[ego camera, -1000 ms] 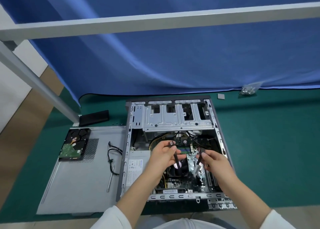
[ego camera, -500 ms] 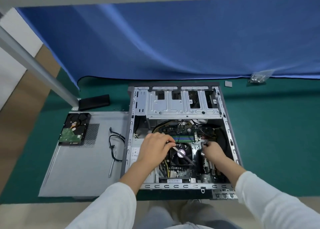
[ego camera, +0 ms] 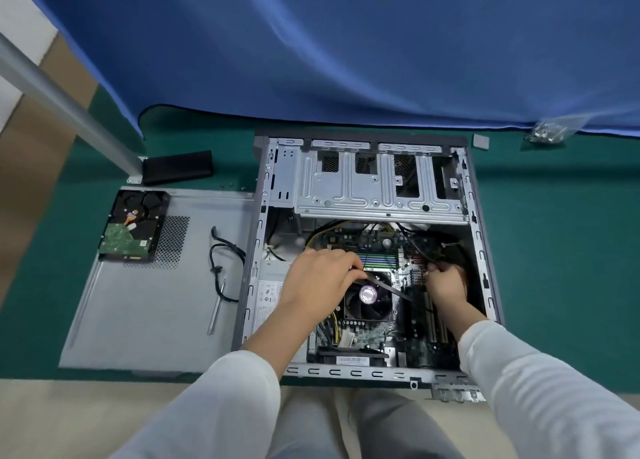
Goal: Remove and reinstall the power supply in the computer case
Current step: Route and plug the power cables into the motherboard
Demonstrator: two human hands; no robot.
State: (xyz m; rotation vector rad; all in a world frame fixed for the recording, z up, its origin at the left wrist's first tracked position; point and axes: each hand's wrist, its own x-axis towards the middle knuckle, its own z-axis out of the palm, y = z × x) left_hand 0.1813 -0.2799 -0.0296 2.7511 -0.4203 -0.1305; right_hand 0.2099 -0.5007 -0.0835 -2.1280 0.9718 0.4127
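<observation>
The open computer case (ego camera: pixel 481 250) lies on its side on the green mat. The grey power supply (ego camera: pixel 268 292) sits in its lower left corner, partly under my left forearm. My left hand (ego camera: pixel 318 282) hovers over the CPU fan (ego camera: pixel 369 295), fingers curled round a flat dark cable (ego camera: pixel 391 289) that runs right across the fan. My right hand (ego camera: pixel 445 283) is down on the motherboard (ego camera: pixel 381 245), pinching the end of a thin black cable at a connector by a red port. What sits under its fingertips is hidden.
The removed side panel (ego camera: pixel 145 313) lies left of the case with a hard drive (ego camera: pixel 133 230), a loose black cable (ego camera: pixel 221 261) and a screwdriver (ego camera: pixel 216 306) on it. A black box (ego camera: pixel 176 167), a screw bag (ego camera: pixel 550 132) and a metal frame post (ego camera: pixel 69 106) stand further back.
Both hands dropped from holding cables above the case down into it. The right hand went to the motherboard connector; the left stayed over the fan with the flat cable. My head tilted down.
</observation>
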